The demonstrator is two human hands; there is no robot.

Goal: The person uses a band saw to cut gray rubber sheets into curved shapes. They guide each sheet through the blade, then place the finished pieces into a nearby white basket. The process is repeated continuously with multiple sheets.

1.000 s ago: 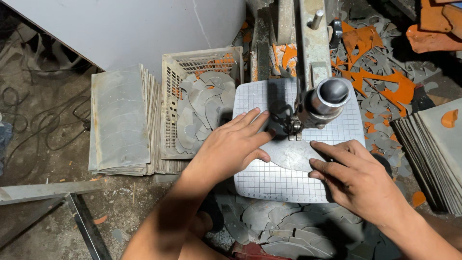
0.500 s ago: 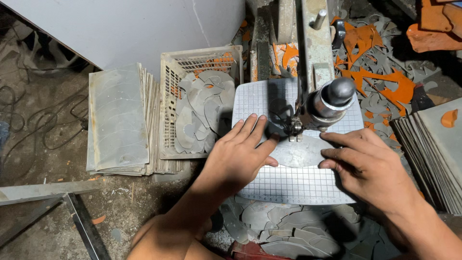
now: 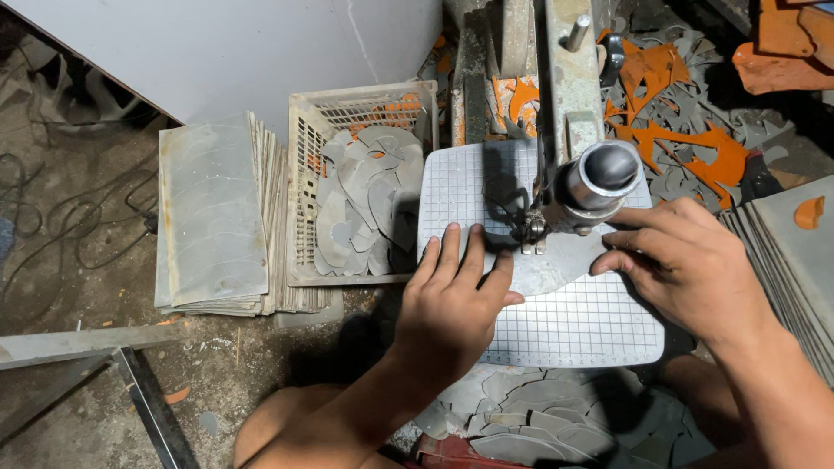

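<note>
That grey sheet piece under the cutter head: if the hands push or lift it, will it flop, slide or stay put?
The grey sheet piece lies flat and thin on the gridded table, so it probably slides easily when pushed. Both the left hand and the right hand press it down, which suggests it is light and shifts readily. Its clean curved edge hints at stiff material rather than floppy.

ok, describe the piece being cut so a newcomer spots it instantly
Start at the white gridded cutting table in the middle. Under the machine's round metal head, between the left hand and right hand, lies a flat grey sheet piece. Unlike the loose cutouts in the basket, it is pinned by both hands.
</note>
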